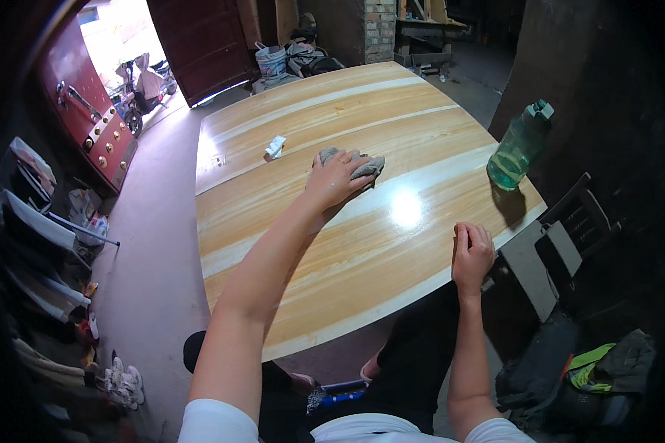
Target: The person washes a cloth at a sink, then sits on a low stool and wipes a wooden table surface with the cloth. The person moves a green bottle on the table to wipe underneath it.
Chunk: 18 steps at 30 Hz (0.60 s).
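Spread over a crumpled grey cloth [370, 168], my left hand [334, 178] presses it against the wooden tabletop [310, 266] near the middle. The cloth bulges out on both sides of the fingers. My right hand [474, 255] rests at the table's near right edge, fingers curled in, with nothing visible in it. A crumpled white tissue [275, 147] lies on the wood, left of and beyond the cloth. Toward the right edge stands a green, see-through plastic bottle [514, 152] with some liquid low inside.
A dark chair [582, 216] adjoins the table's right side. Bags and clothing [604, 365] lie at lower right. On the left are a folding chair [39, 219], a pair of shoes [124, 382] and an open red door [88, 105]. A white bucket [271, 62] stands beyond the table.
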Available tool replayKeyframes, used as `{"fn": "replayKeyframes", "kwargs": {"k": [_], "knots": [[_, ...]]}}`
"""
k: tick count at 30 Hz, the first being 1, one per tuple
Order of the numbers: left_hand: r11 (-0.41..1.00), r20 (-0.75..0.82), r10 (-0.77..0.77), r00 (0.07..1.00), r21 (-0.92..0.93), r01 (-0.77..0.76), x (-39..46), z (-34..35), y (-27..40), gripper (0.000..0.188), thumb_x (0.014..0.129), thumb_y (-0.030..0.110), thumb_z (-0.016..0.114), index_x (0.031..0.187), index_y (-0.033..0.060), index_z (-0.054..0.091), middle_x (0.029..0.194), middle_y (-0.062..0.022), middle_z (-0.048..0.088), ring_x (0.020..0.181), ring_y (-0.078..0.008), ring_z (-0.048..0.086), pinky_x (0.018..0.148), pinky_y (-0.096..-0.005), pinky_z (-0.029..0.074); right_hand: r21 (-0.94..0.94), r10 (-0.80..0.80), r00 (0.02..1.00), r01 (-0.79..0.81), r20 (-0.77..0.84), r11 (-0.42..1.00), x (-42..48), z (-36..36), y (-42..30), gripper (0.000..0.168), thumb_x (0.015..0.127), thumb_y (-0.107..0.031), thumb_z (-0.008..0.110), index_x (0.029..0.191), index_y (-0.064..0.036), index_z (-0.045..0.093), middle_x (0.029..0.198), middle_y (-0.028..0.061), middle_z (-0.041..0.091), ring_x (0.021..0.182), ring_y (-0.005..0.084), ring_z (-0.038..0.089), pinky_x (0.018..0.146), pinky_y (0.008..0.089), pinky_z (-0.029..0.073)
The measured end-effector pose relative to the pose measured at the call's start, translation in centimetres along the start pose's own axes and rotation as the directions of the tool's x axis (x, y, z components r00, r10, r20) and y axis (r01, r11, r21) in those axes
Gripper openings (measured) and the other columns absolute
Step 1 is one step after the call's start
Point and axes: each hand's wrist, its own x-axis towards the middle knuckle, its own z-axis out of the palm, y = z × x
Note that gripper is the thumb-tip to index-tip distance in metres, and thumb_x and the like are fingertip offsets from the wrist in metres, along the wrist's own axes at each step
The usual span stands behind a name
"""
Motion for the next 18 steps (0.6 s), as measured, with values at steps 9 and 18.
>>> {"fn": "replayKeyframes", "kwargs": {"k": [9,18], "knots": [[0.992,0.049,0.12,0.992,-0.043,-0.118,-9.8,-2.1,1.6,0.063,0.091,0.047,0.066,0.146,0.0192,0.052,0.154,-0.0168,0.045,0.144,-0.0381,0.038,0.118,-0.056,0.019,-0.022,-0.007,1.0,0.007,-0.006,1.0,0.0,0.1,0.8,0.014,0.097,-0.016,0.062,0.095,-0.007,0.072,0.091,0.0065,0.068,0.089,0.028,0.062,0.081,0.0404,0.047],[0.997,0.201,0.074,0.977,0.016,-0.079,-19.3,-6.1,4.4,0.064,0.086,0.039,0.072,0.144,0.0212,0.054,0.156,-0.0119,0.043,0.146,-0.0354,0.036,0.119,-0.061,0.015,0.009,0.005,1.0,-0.005,-0.009,1.0,-0.5,0.0,0.1,0.014,0.097,-0.016,0.062,0.095,-0.007,0.072,0.09,0.0062,0.067,0.089,0.0274,0.061,0.082,0.0397,0.047]]}}
